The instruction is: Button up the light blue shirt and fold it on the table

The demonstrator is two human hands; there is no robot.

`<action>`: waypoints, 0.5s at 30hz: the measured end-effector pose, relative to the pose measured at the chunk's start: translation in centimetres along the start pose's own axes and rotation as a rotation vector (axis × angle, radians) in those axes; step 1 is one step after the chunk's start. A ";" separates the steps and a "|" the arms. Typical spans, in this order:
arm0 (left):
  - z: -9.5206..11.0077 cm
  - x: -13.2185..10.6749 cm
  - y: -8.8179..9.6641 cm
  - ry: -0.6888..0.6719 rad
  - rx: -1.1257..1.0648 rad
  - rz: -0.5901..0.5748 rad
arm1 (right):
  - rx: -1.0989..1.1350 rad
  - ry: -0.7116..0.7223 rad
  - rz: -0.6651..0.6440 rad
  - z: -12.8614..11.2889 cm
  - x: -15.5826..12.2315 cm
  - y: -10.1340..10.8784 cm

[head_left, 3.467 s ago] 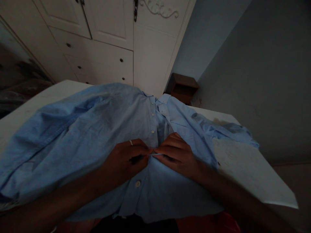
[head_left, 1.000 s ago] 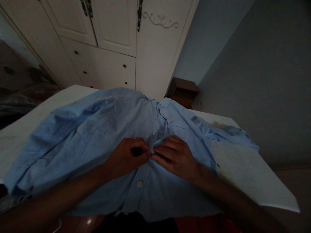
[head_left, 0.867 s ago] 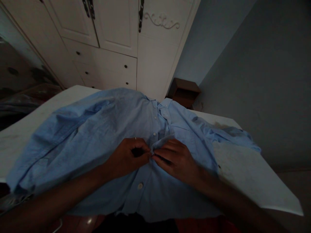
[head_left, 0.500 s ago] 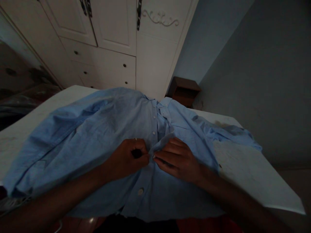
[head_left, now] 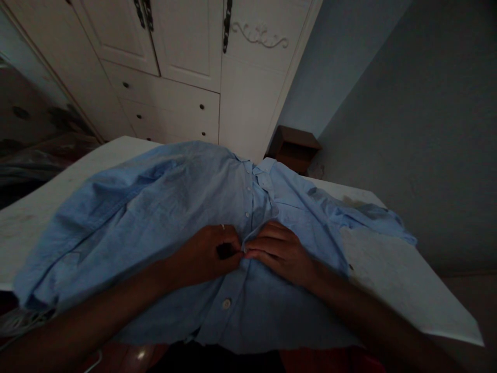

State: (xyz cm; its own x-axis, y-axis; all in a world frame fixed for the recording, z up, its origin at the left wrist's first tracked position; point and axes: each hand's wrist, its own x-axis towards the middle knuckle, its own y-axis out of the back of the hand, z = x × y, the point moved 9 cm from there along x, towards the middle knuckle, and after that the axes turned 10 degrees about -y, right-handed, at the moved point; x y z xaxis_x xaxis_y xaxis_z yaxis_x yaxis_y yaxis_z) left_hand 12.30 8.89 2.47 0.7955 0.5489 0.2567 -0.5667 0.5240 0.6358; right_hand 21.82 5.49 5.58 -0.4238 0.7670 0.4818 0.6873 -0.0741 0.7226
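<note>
A light blue button-up shirt (head_left: 155,207) lies spread over a white table (head_left: 392,280), collar away from me. My left hand (head_left: 204,254), with a ring on one finger, pinches the left edge of the shirt's front opening. My right hand (head_left: 279,251) pinches the right edge, and the fingertips of both hands meet at the placket. A white button (head_left: 226,303) shows below my hands, and more buttons run up toward the collar (head_left: 262,168).
A white wardrobe (head_left: 202,77) with drawers and dark handles stands behind the table. A brown wooden box (head_left: 295,147) sits by the grey-blue wall at the right. Dark cluttered bedding lies at the far left. Something red shows below the table's near edge.
My hands stay together at the shirt's placket, with only small finger movements as they work the two edges. The view has shifted slightly.
</note>
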 end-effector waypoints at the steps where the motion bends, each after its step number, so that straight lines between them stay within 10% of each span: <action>1: 0.0 0.0 0.1 0.004 0.006 -0.001 | -0.003 -0.014 -0.005 0.2 0.0 0.0; 9: 0.3 0.2 0.8 -0.043 0.019 0.031 | -0.074 -0.199 -0.224 2.0 -0.4 -0.9; 15: -0.1 -2.0 3.1 -0.074 0.465 0.019 | -0.257 -0.250 -0.222 0.7 -3.2 2.4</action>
State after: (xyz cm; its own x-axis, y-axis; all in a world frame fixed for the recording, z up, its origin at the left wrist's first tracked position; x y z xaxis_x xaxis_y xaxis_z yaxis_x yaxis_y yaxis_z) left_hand 8.95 9.49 3.84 0.8087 0.4989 0.3115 -0.4383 0.1579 0.8849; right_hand 25.29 3.29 5.41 -0.3671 0.9110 0.1877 0.4124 -0.0215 0.9108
